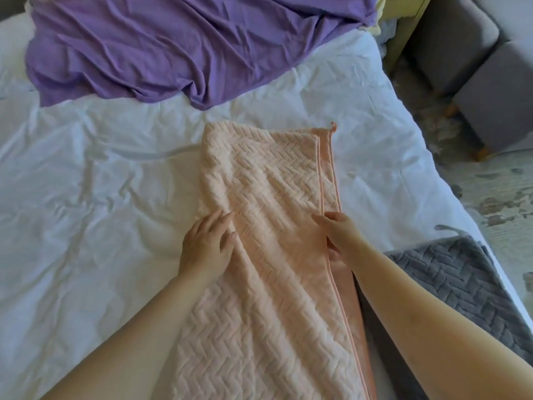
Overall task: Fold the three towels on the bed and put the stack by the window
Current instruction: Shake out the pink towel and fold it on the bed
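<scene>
Two towels show on the bed point(101, 197): a pink towel point(268, 226) in the middle, right in front of us, and a grey towel point(450, 284) just beside it on the right, partly under our arm. The pink towel is folded in half the long way, and its two long edges lie close together on the right side. Our left hand point(206, 243) rests flat on its left side with the fingers straight and close together. Our right hand point(337, 232) pinches the right edge, thumb on top and fingers curled at the hem. We think the towel is soft, thick and floppy, light to lift, and not slippery because of its bumpy zigzag pattern. It will likely sag if we hold it in one spot, so the corners and long edges look like the best places to hold. A small loop point(333, 127) sticks out at the far corner. The bed is white, soft and wrinkled, so folds may come out a bit crooked. A big purple cloth point(173, 53) lies crumpled at the far end; we cannot tell if it is a towel. Some grey stools point(490, 96) stand on the patchy floor point(496, 192) to the right. We see no window.
</scene>
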The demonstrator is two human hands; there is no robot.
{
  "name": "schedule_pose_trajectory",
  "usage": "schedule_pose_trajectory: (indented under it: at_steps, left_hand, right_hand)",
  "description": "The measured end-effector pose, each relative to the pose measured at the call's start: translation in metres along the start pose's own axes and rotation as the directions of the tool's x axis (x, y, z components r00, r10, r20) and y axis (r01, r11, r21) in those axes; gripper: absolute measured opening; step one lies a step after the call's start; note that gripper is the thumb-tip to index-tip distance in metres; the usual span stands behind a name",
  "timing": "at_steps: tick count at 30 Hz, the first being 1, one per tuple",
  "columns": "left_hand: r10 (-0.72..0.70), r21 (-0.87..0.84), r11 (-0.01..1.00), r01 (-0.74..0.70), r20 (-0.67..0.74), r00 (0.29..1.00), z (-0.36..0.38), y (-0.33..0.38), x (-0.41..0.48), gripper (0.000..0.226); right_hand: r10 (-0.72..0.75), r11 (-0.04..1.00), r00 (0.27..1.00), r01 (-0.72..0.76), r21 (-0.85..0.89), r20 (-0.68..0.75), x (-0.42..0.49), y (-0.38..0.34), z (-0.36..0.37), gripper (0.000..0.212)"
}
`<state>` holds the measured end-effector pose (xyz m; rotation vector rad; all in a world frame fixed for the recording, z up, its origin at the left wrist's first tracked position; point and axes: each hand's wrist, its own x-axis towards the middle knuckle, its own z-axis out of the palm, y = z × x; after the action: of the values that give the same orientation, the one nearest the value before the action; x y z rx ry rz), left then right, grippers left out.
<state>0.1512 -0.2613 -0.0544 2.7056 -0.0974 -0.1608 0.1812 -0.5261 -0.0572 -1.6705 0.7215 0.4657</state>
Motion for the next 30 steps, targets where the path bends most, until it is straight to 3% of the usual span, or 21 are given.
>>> schedule_pose_trajectory:
  at_steps: [8, 11, 14, 16, 18, 20, 22, 24, 27, 30]
  left_hand:
    - [0.037, 0.011, 0.999, -0.036, -0.100, 0.994, -0.021, -0.018, 0.141, 0.049]
    - [0.003, -0.014, 1.000, -0.006, -0.157, 0.988, -0.031, -0.026, 0.199, 0.049]
    - [-0.055, -0.037, 0.998, 0.051, -0.104, 0.993, -0.039, -0.033, 0.247, 0.045]
    - [-0.061, -0.049, 0.997, 0.061, 0.005, 0.998, -0.042, -0.037, 0.271, 0.039]
    - [-0.055, -0.054, 0.997, 0.061, 0.104, 0.993, -0.041, -0.040, 0.287, 0.030]
    - [-0.070, 0.032, 0.997, 0.065, 0.208, 0.976, -0.043, -0.047, 0.298, 0.036]
    - [-0.095, 0.131, 0.990, 0.055, 0.330, 0.939, -0.048, -0.055, 0.306, 0.048]
    - [-0.089, 0.189, 0.982, 0.013, 0.399, 0.913, -0.051, -0.065, 0.315, 0.050]
    - [0.018, 0.206, 0.975, -0.081, 0.293, 0.956, -0.050, -0.076, 0.328, 0.060]
    - [0.016, 0.272, 0.961, -0.059, 0.156, 0.988, -0.045, -0.085, 0.334, 0.060]
  right_hand:
    - [-0.086, 0.993, 0.991, 0.093, 0.067, -0.099, 0.077, -0.063, 0.004, 0.025]
    - [-0.094, 0.988, 0.988, 0.108, 0.113, -0.119, 0.106, -0.084, 0.005, 0.043]
    - [-0.087, 0.978, 0.990, 0.107, 0.177, -0.114, 0.127, -0.103, 0.004, 0.053]
    - [-0.068, 0.977, 0.997, 0.076, 0.199, -0.048, 0.137, -0.112, 0.003, 0.032]
    - [-0.043, 0.993, 0.999, 0.046, 0.111, -0.026, 0.142, -0.118, 0.007, 0.014]
    - [-0.143, 0.989, 0.977, 0.133, -0.070, -0.157, 0.153, -0.125, 0.003, 0.019]
    - [-0.255, 0.964, 0.910, 0.213, -0.159, -0.327, 0.168, -0.136, -0.010, 0.018]
    - [-0.282, 0.955, 0.890, 0.224, -0.194, -0.360, 0.179, -0.147, -0.023, 0.015]
    - [-0.237, 0.952, 0.935, 0.169, -0.256, -0.264, 0.196, -0.145, -0.024, 0.016]
    - [-0.276, 0.927, 0.921, 0.180, -0.328, -0.275, 0.210, -0.135, -0.010, 0.021]
